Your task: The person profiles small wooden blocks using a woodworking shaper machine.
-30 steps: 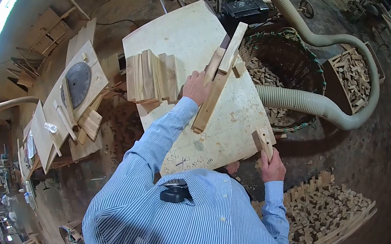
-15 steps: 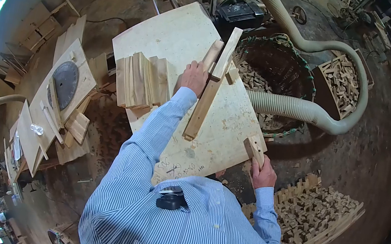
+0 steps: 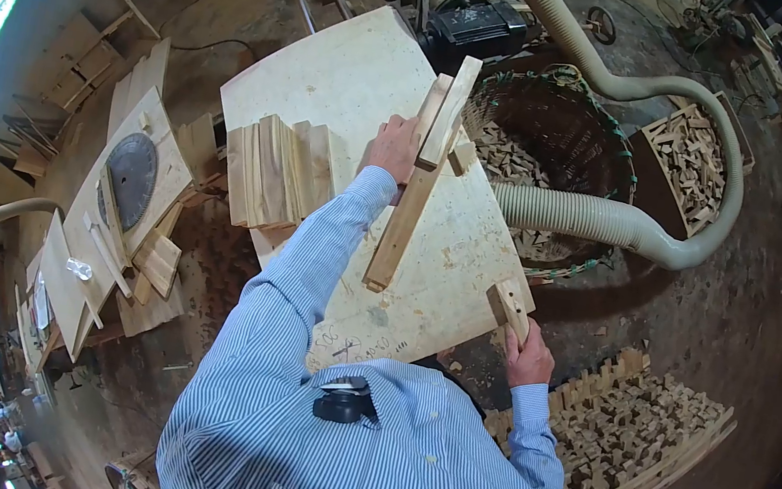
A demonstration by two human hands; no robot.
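Note:
My left hand (image 3: pixel 393 147) grips long wooden strips (image 3: pixel 417 188) that lie lengthwise across the pale worktable (image 3: pixel 335 74); a shorter strip (image 3: pixel 450 112) rests on top of them by my fingers. My right hand (image 3: pixel 527 354) is at the table's near right corner, closed around a short wooden block (image 3: pixel 506 307) held upright. A stack of short boards (image 3: pixel 278 172) lies on the table just left of my left forearm.
A woven basket (image 3: pixel 569 135) of offcuts stands beyond the table's right edge, with a thick dust hose (image 3: pixel 607 221) curving around it. Piled small blocks (image 3: pixel 637 423) lie on the floor at right. A saw blade (image 3: pixel 130 177) rests on boards at left. A motor (image 3: pixel 474 24) sits behind the table.
The strips under my left hand have slid slightly away along the table. My right hand with the block has stayed at the table corner.

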